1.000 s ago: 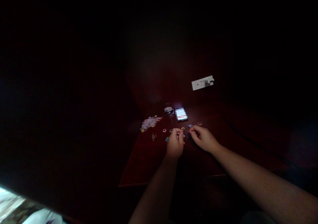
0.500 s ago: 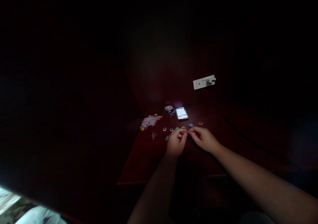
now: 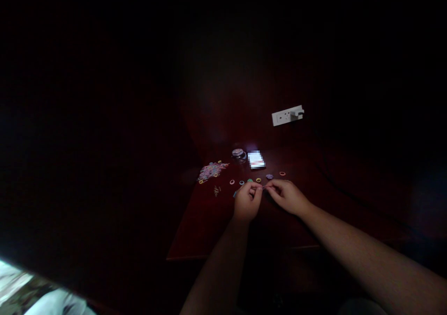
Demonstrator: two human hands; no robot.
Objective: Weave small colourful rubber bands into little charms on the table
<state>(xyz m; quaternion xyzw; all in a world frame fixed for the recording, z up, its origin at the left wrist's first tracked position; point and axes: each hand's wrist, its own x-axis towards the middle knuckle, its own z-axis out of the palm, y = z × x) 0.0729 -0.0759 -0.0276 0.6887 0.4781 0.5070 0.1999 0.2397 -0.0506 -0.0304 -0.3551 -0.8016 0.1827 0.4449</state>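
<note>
Above the dark red table, my left hand (image 3: 247, 202) has its thumb and fingers pinched together. My right hand (image 3: 285, 195) faces it, its fingertips pinched too. A small thin pinkish band (image 3: 264, 187) spans the short space between both sets of fingertips, mostly covered by them. Just beyond the hands lies a loose row of small hair ties: a pink hair tie (image 3: 232, 182), a blue one (image 3: 241, 182), a green one partly behind my left hand, a yellow one (image 3: 258, 180) and a purple bunch (image 3: 269, 177). An orange-pink hair tie (image 3: 282, 173) rests farther right.
A heap of multicoloured hair ties (image 3: 211, 171) covers the table's left side, with several small thin pieces (image 3: 216, 191) nearer me. A clear lidded jar (image 3: 239, 155) stands beside a lit phone (image 3: 256, 160). A socket strip with a plug (image 3: 287, 115) is on the wall.
My fingertips have shifted slightly, and less of the pinkish band shows between them. Both hands stay in nearly the same place.
</note>
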